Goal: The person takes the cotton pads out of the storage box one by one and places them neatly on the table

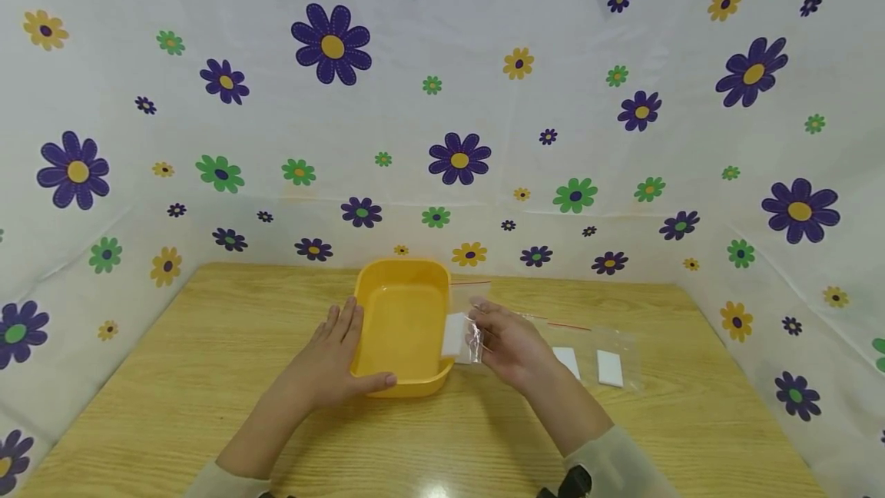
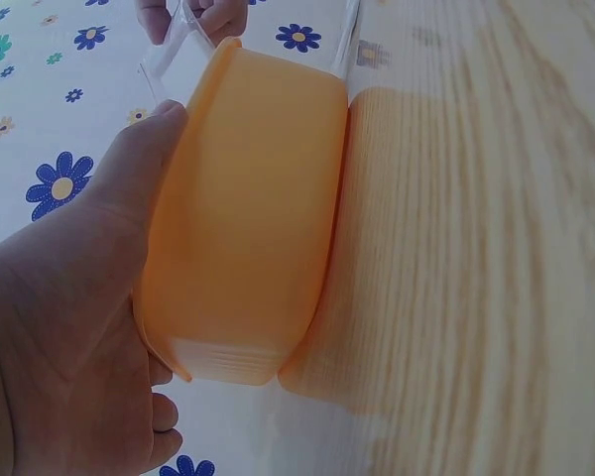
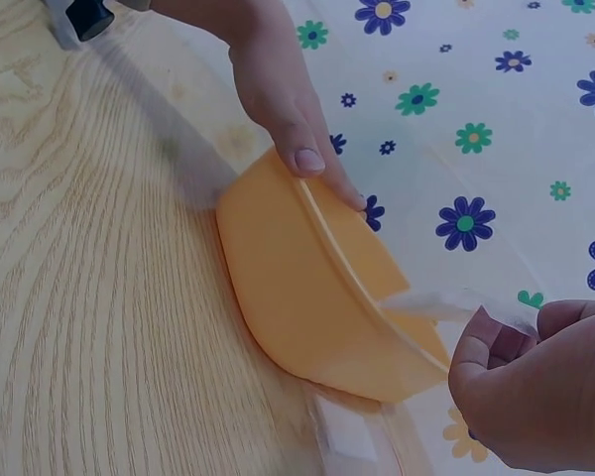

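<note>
My left hand (image 1: pixel 332 367) lies against a yellow plastic basin (image 1: pixel 404 329), its straight fingers along the left rim and its thumb over the front rim. In the left wrist view that thumb touches the rim of the basin (image 2: pixel 253 208). Over the basin's right rim, my right hand (image 1: pixel 515 348) pinches a clear plastic bag (image 1: pixel 475 335) with a flat white piece (image 1: pixel 453 334) inside. The right wrist view shows the bag (image 3: pixel 441 302) reaching from my right hand's fingertips (image 3: pixel 496 332) across the rim, partly inside the basin.
To the right lie more clear bags with red zip lines, holding white pieces (image 1: pixel 609 369). Another bagged white piece (image 3: pixel 345 431) lies on the wooden table (image 3: pixel 109 327) beside the basin. A flower-printed cloth (image 1: pixel 408 121) surrounds the table at the back and sides.
</note>
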Motion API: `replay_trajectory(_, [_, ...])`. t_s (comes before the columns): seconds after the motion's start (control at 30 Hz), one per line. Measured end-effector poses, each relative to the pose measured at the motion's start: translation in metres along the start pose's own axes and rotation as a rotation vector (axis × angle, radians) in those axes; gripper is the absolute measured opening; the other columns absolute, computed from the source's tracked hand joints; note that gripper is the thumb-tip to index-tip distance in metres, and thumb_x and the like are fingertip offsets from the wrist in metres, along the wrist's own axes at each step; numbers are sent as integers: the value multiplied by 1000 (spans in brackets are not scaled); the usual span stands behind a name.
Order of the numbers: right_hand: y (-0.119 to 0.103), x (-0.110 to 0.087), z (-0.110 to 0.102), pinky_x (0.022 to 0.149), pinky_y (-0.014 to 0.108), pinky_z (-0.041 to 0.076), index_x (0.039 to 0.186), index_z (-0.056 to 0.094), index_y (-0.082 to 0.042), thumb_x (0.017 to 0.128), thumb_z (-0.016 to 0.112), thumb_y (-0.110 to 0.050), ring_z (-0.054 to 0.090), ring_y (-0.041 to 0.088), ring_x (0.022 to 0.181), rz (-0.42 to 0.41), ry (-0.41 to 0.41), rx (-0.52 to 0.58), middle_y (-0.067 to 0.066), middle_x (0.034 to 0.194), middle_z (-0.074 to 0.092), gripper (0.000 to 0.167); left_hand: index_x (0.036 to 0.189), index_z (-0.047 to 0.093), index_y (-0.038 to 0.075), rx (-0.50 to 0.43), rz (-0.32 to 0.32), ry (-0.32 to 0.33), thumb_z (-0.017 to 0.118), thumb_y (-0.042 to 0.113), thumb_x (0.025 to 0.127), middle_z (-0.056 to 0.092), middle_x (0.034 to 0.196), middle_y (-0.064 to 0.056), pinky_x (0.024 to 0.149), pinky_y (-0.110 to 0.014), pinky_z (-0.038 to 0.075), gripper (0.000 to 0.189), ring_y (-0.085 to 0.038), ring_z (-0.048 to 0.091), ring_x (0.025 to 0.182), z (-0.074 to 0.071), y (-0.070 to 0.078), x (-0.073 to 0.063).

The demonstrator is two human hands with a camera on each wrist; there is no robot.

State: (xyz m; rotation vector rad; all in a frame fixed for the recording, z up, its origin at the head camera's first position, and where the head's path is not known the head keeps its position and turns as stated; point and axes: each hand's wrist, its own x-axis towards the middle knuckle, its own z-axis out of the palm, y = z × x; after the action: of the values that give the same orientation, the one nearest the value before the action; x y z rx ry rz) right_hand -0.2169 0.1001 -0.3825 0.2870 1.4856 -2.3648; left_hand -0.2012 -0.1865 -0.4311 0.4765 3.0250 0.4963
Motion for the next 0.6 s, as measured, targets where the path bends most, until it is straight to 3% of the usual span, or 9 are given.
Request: replay_trajectory(0.6, [-13, -8, -31, 77, 18, 49, 150, 38, -1, 103, 47, -4, 52, 8, 88, -9, 9, -9, -3, 102, 58, 48, 158, 10, -2, 0, 1, 8, 53, 85, 77, -1, 167, -19, 122, -58, 14, 127, -44, 3, 152, 2, -1, 1])
